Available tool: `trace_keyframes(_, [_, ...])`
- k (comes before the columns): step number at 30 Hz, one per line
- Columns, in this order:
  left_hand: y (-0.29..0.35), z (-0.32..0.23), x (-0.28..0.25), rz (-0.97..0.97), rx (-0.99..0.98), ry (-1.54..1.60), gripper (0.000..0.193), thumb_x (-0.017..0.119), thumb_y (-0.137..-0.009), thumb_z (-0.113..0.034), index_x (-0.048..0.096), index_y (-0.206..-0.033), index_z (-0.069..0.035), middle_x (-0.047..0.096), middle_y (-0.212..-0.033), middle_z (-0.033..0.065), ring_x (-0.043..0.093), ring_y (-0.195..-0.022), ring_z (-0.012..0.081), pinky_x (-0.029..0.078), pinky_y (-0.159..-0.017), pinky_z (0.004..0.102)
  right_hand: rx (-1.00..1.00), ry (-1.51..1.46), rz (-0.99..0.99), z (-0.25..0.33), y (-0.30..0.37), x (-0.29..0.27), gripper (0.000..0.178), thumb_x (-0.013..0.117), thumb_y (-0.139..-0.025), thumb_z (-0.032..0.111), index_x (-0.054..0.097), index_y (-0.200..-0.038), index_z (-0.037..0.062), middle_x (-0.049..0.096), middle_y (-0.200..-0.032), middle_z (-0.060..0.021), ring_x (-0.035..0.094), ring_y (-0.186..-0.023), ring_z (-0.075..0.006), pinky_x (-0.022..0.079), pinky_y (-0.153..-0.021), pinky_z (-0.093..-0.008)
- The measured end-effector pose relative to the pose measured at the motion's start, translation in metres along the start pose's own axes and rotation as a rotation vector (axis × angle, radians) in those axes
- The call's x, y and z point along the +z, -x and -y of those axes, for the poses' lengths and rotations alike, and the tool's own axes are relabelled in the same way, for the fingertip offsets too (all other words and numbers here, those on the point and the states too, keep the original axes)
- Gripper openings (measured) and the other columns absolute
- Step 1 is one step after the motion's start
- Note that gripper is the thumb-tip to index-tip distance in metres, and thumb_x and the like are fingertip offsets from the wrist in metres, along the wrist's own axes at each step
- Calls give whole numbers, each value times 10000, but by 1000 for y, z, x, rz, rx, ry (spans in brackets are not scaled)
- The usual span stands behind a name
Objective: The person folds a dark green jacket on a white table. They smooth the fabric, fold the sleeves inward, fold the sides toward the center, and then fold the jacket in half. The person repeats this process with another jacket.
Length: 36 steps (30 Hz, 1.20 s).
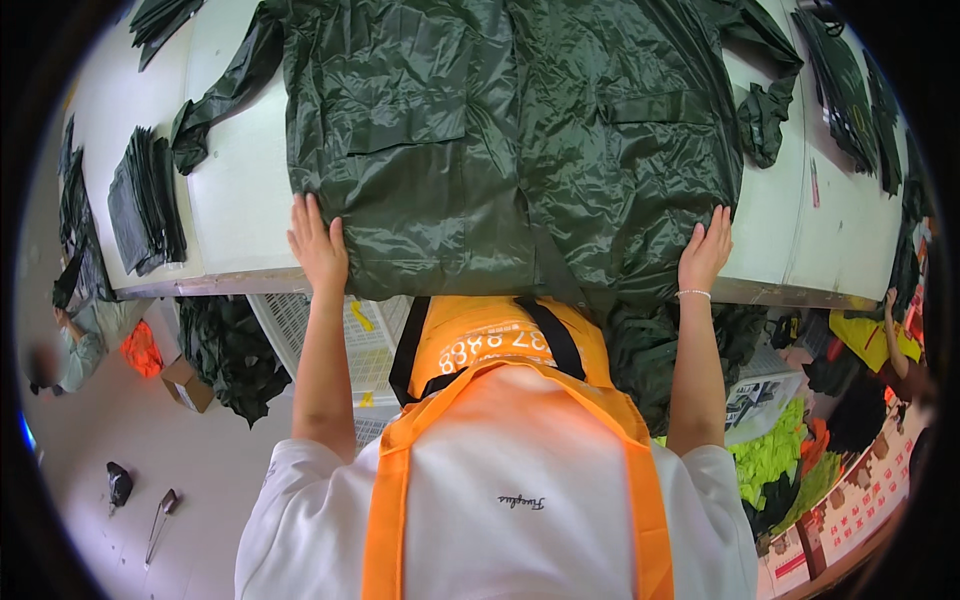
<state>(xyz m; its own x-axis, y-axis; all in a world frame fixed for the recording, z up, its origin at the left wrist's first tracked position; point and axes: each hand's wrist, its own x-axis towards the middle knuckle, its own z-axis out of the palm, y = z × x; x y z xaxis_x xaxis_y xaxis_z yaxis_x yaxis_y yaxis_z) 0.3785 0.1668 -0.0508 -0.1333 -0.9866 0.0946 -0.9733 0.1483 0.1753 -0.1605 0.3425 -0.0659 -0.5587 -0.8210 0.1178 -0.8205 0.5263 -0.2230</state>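
A dark green, shiny rain jacket (420, 190) lies spread out on the white table (235, 225), its two pocket flaps facing up and its sleeves stretched to either side. The lower hem reaches the table's near edge, and some fabric hangs over it right of the middle. My left hand (318, 242) rests flat on the jacket's lower left corner, fingers stretched out. At the lower right corner lies my right hand (706, 248), also flat with its fingers extended and a thin bracelet at the wrist. Neither hand grips the cloth.
Stacks of folded dark green pieces (145, 205) lie on the table's left, with more (840, 90) at the right. Below the edge are white plastic crates (290, 325), an orange bag (490, 335) and bunched green garments (225, 350). Other people (85, 345) are at both sides.
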Motion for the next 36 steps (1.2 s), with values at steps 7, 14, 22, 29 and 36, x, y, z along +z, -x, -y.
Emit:
trace_keyframes(7, [137, 6, 3, -73, -574, 360, 471, 621, -895, -292, 473, -1168, 62, 483, -1174, 218, 480, -1047, 305, 384, -925, 386, 614, -425, 194, -15, 129, -38, 256, 627, -901, 211, 602, -996, -26, 626, -892, -85, 559, -717, -131, 462, -652, -258])
trace_keyframes(14, [151, -4, 52, -75, -926, 938, 496, 431, -990, -355, 446, -1248, 69, 524, -1213, 158, 506, -1094, 204, 398, -942, 332, 830, -980, 100, -7, 152, 4, 264, 585, -910, 112, 583, -1119, -49, 645, -992, -68, 586, -893, -107, 469, -791, -251])
trace_keyframes(22, [151, 31, 34, -111, -915, 1226, 340, 486, -979, -256, 530, -1134, 43, 587, -1079, 94, 556, -971, 161, 435, -877, 285, 940, -1128, -59, -36, 160, -11, 124, 550, -923, 98, 573, -998, 2, 589, -897, -18, 560, -806, -103, 462, -730, -238])
trace_keyframes(29, [132, 60, 11, 56, -846, 643, 302, 515, -955, -253, 588, -997, 37, 613, -921, 66, 566, -825, 153, 456, -784, 300, 560, -281, -11, -70, 110, -57, 247, 499, -941, 105, 506, -1162, -5, 553, -990, -123, 521, -905, -230, 418, -802, -333])
trace_keyframes(36, [79, -40, -33, 36, 31, 63, 582, 601, -844, -200, 405, -1371, -50, 342, -1450, 167, 320, -1325, 358, 247, -1069, 498, -150, -89, 153, 19, 83, -58, 560, 526, -915, 239, 341, -1403, 35, 304, -1453, -201, 260, -1340, -398, 199, -1088, -508])
